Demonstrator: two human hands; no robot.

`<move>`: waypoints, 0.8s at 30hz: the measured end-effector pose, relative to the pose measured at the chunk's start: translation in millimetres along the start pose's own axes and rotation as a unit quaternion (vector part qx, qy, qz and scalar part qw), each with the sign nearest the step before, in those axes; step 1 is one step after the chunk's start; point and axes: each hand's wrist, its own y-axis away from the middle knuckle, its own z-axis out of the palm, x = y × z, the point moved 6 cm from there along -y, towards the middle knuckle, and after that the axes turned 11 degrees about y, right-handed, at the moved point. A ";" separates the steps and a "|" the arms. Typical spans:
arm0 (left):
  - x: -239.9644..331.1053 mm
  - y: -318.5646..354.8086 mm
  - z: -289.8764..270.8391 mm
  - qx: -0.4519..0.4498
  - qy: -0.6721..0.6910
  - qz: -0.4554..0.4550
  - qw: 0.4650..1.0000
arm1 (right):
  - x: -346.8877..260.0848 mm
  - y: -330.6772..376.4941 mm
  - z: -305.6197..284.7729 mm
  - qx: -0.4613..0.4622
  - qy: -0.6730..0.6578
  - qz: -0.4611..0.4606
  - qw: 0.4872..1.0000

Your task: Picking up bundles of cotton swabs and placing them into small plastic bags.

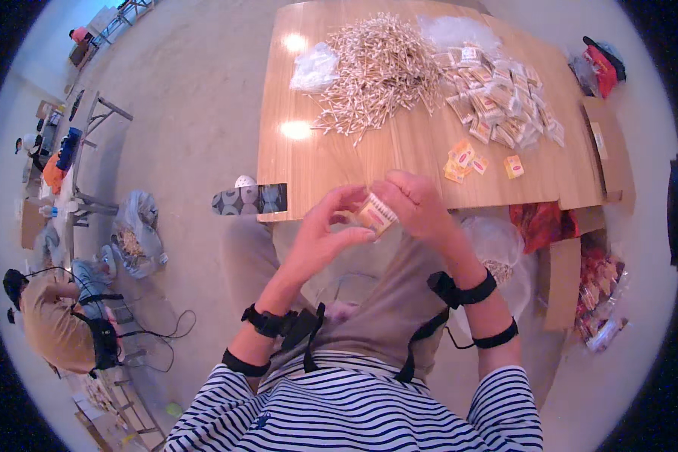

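Head view: both hands meet just below the near edge of the desk (339, 162), over the person's lap. The left hand (320, 237) is curled, its fingers (346, 197) and thumb pinching the left side of a small clear packet (375, 214) of pale sticks. The right hand (414, 203) is closed over the packet's right end, fingers bent down onto it. The packet is tilted, held in the air between the two hands, clear of the desk.

On the desk, a big pile of sticks (377, 71) lies toward the far left corner, with a crumpled clear bag (314, 68) touching its left side. Filled packets (501, 102) are heaped at the far right. A few orange labels (467, 160) lie near the right part of the near edge. A cardboard box (606, 151) stands beside the desk's right edge. Another person (49, 320) sits on the floor, well apart, at left.
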 end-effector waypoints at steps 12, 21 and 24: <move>-5.6 11.0 18.6 -0.062 0.153 -0.070 0.984 | -25.9 36.4 -18.7 0.106 -0.109 0.064 0.986; 17.3 7.3 23.7 -0.041 0.103 -0.062 0.992 | -29.8 41.3 -26.6 0.117 -0.014 0.011 0.993; 34.1 -2.8 15.9 -0.009 0.124 -0.013 0.992 | -36.2 41.8 -24.8 0.099 0.006 -0.016 0.995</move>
